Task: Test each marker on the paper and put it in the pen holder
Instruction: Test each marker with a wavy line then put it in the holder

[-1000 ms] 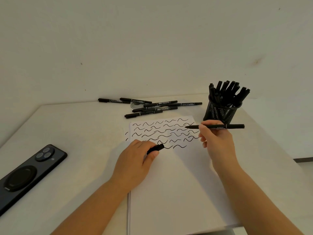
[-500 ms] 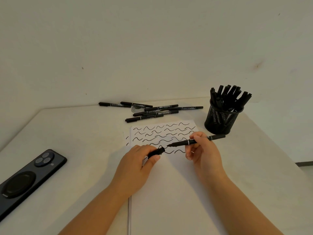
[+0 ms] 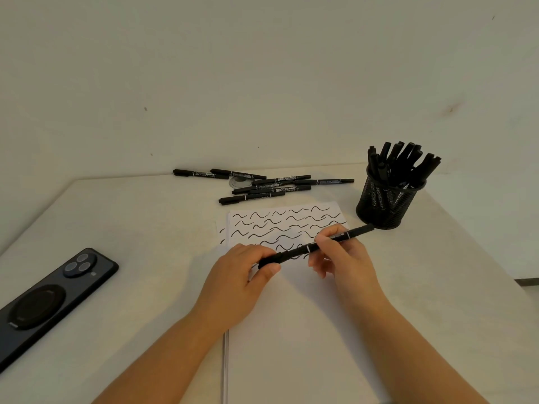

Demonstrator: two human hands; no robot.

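A black marker (image 3: 320, 243) lies slanted between both hands, just above the white paper (image 3: 291, 330). My right hand (image 3: 344, 258) grips its barrel. My left hand (image 3: 242, 275) pinches the cap (image 3: 269, 259), which sits on the marker's left end. Rows of black wavy test lines (image 3: 280, 225) cover the paper's far part. The black mesh pen holder (image 3: 385, 205) stands at the right, filled with several black markers. Several loose black markers (image 3: 262, 186) lie in a pile beyond the paper.
A dark phone (image 3: 49, 304) lies face down at the left of the white table (image 3: 131, 228). A small round clear object (image 3: 240, 182) sits under the loose markers. The wall rises right behind the table's far edge.
My right hand brought the marker down from beside the pen holder toward my left hand. The marker's tip went into the cap held by my left hand.
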